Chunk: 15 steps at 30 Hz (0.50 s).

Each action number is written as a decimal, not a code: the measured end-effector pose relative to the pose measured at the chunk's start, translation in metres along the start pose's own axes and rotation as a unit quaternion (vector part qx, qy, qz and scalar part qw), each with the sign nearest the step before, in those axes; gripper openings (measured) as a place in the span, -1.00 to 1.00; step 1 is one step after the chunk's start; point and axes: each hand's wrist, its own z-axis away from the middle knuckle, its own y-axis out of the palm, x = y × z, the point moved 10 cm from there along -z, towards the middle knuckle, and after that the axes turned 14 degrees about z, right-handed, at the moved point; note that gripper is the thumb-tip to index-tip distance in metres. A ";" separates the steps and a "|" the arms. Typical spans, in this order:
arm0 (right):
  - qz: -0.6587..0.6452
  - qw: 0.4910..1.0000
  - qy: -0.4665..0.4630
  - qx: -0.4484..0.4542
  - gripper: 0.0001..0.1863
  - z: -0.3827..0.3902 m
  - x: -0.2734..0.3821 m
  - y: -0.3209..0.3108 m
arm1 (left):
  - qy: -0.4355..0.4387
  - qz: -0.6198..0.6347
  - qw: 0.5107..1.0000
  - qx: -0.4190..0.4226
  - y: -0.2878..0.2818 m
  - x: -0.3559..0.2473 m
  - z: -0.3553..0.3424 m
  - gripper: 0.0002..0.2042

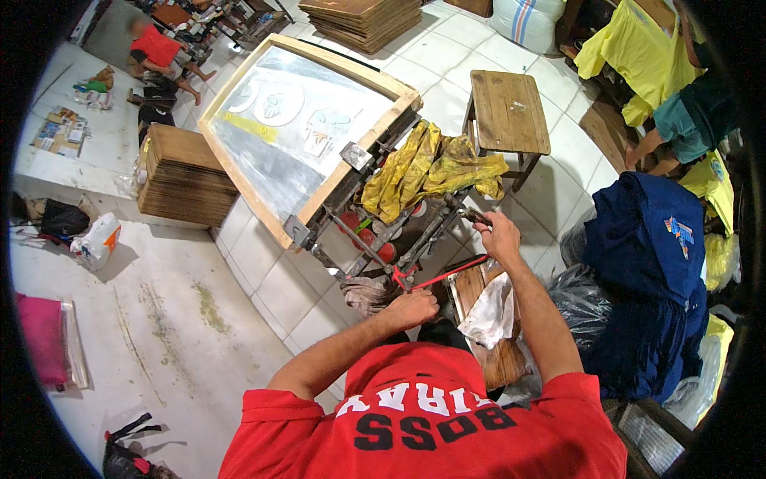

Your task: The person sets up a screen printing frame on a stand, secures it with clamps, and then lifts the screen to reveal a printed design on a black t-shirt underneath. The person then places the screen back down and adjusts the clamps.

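A wooden-framed printing screen point(307, 132) stands tilted up on a dark metal press frame point(375, 231). A crumpled yellow garment point(427, 168) lies on the press. My left hand point(411, 307) is closed on a red cord point(439, 275) near the press's near corner. The cord runs taut up to my right hand point(499, 235), which grips its other end beside a dark metal handle of the press. A white rag point(491, 315) lies on a wooden board below my right arm.
A wooden stool point(508, 112) stands behind the press. Stacks of boards point(183, 176) sit at left and at the top. Dark blue shirts point(646, 247) pile up at right, where a person handles yellow shirts point(638, 48). Another person sits far left.
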 end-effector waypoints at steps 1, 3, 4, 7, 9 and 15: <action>-0.004 1.000 -0.007 -0.005 -0.70 0.001 0.001 -0.002 | 0.006 -0.001 1.000 0.014 0.002 -0.002 -0.001 -0.89; -0.010 1.000 -0.006 0.015 -0.71 0.005 -0.001 -0.003 | 0.020 0.001 0.999 0.030 0.005 -0.008 -0.002 -0.88; -0.008 1.000 -0.017 0.013 -0.71 0.007 0.000 -0.005 | 0.028 0.004 0.999 0.030 0.006 -0.011 -0.003 -0.88; 0.001 0.999 -0.037 0.000 -0.71 0.012 0.002 -0.016 | 0.036 0.027 0.999 0.016 0.006 -0.018 -0.004 -0.87; 0.001 0.999 -0.035 0.018 -0.70 0.013 0.001 -0.018 | 0.046 0.027 0.998 -0.015 0.002 -0.021 -0.002 -0.85; -0.004 0.997 -0.010 0.080 -0.71 0.013 -0.002 -0.016 | 0.039 0.033 0.999 0.001 0.004 -0.023 -0.003 -0.85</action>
